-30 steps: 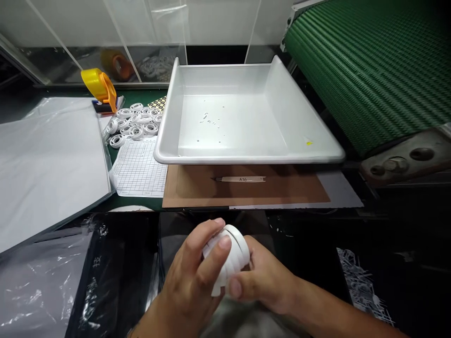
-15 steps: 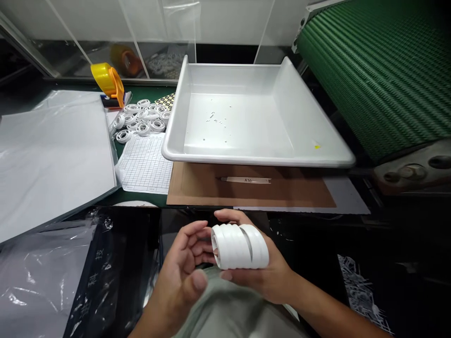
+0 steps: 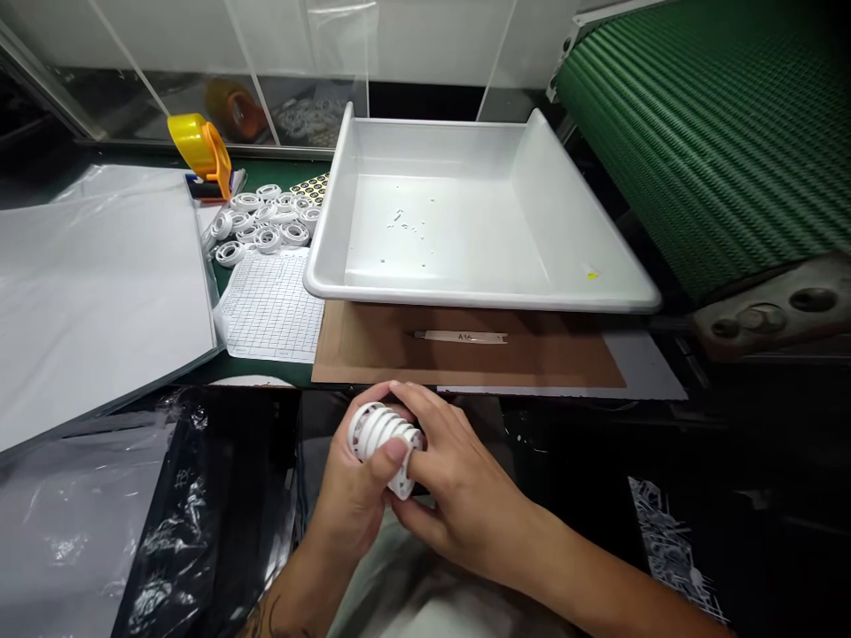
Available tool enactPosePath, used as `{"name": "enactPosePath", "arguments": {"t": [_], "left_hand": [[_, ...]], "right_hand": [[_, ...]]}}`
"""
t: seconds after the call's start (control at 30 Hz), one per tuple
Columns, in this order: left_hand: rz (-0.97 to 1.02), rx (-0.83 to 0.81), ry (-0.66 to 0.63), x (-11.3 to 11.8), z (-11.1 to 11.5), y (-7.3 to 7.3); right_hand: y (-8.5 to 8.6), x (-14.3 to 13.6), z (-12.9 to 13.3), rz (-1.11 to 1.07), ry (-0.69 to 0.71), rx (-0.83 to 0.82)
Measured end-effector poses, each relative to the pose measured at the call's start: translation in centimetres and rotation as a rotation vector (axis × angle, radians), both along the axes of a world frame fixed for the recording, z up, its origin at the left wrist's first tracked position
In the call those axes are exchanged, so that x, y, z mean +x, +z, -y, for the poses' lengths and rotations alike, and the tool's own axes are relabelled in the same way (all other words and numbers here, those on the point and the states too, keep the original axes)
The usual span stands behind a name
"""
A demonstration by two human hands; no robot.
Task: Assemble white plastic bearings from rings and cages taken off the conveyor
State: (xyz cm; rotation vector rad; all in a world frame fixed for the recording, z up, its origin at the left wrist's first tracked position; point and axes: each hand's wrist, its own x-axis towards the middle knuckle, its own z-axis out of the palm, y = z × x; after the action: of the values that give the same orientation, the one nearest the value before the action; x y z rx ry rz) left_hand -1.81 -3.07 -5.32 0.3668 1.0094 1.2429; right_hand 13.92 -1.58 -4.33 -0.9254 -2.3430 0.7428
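Note:
A short stack of white plastic rings (image 3: 382, 429) is held between both hands, low in the middle of the view, in front of the bench edge. My left hand (image 3: 363, 483) wraps round the stack's left and lower side, its thumb across the front. From the right, my right hand (image 3: 452, 461) grips the stack's right end, fingers over the top and thumb underneath. The rings are tilted and slightly fanned apart. Beyond the hands, a white tray (image 3: 439, 298) rests on brown cardboard (image 3: 372, 354), with small white bits and a yellow scrap inside.
Several white rings (image 3: 267, 237) lie by a gridded sheet (image 3: 272, 306), near a yellow tape dispenser (image 3: 203, 151). A pen marked A16 (image 3: 462, 337) lies on the cardboard. Plastic-covered sheets (image 3: 99, 301) are at left. A green conveyor (image 3: 718, 133) stands at right, above white scraps (image 3: 675, 549).
My left hand has closed onto the stack, which has turned and shifted left. My right hand has moved left with it. The rings now look fanned rather than tightly packed.

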Motion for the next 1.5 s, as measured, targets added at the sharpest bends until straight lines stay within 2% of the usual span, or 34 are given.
{"name": "enactPosePath", "arguments": {"t": [0.03,0.1,0.17,0.2,0.27,0.33,0.4,0.47,0.53,0.57,0.63,0.7,0.8,0.87,1.0,1.07,1.13,1.2,1.3,1.33,1.4,1.5], "left_hand": [[-0.045,0.003,0.042,-0.3,0.1,0.0],[-0.251,0.052,0.111,-1.1,0.3,-0.1],[-0.594,0.232,0.098,-1.7,0.4,-0.3],[-0.776,0.368,0.046,-2.0,0.4,-0.3],[-1.059,0.655,-0.121,-2.4,0.3,-0.2],[-1.190,0.820,-0.289,-2.8,0.3,0.4],[-1.187,0.833,-0.402,-3.2,0.5,1.4],[-1.074,0.797,-0.510,-3.7,0.9,2.4],[-0.914,0.761,-0.561,-4.0,1.4,3.2],[-0.841,0.742,-0.546,-4.0,1.6,3.4],[-0.707,0.711,-0.419,-3.6,1.9,3.3],[-0.571,0.665,-0.264,-2.7,2.0,2.8],[-0.419,0.613,-0.104,-1.4,2.0,2.0],[-0.424,0.627,-0.063,-1.0,1.9,1.7],[-0.641,0.709,-0.047,-1.1,1.9,1.9],[-0.715,0.734,-0.035,-1.4,1.9,2.0],[-0.750,0.737,-0.035,-1.7,1.9,2.1],[-0.785,0.733,-0.037,-1.9,1.9,2.2],[-0.841,0.749,-0.050,-2.0,1.9,2.5],[-0.854,0.760,-0.059,-2.0,1.8,2.6],[-0.876,0.779,-0.078,-2.0,1.6,2.8],[-0.908,0.794,-0.094,-2.0,1.3,3.1]], "right_hand": [[0.1,0.6,0.2,-0.042,0.018,-0.025],[0.0,1.7,0.8,-0.195,-0.063,-0.135],[-0.4,2.2,1.2,-0.378,-0.198,-0.444],[-0.6,2.2,1.4,-0.464,-0.227,-0.654],[-0.9,1.5,1.6,-0.617,-0.191,-1.021],[-1.0,0.5,1.7,-0.771,-0.149,-1.212],[-0.9,-0.4,1.9,-0.899,-0.173,-1.303],[-0.6,-0.8,2.0,-0.981,-0.176,-1.373],[-0.3,-0.8,2.2,-1.029,-0.136,-1.410],[-0.2,-0.8,2.3,-1.042,-0.108,-1.420],[0.1,-0.9,2.5,-1.059,-0.069,-1.449],[0.4,-1.0,2.7,-1.073,-0.052,-1.501],[0.8,-1.4,3.0,-1.090,-0.019,-1.584],[0.9,-1.7,3.2,-1.095,0.002,-1.597],[0.7,-1.8,3.7,-1.069,0.029,-1.597],[0.3,-1.5,3.7,-1.027,0.043,-1.581],[0.1,-0.6,3.4,-0.902,0.079,-1.471],[0.4,0.8,2.6,-0.724,0.075,-1.141],[1.8,3.0,1.2,-0.506,0.015,-0.439],[2.4,3.5,0.8,-0.450,0.012,-0.258],[3.5,4.0,0.3,-0.333,0.057,-0.052],[4.1,3.7,-0.1,-0.277,0.121,0.065]]}}
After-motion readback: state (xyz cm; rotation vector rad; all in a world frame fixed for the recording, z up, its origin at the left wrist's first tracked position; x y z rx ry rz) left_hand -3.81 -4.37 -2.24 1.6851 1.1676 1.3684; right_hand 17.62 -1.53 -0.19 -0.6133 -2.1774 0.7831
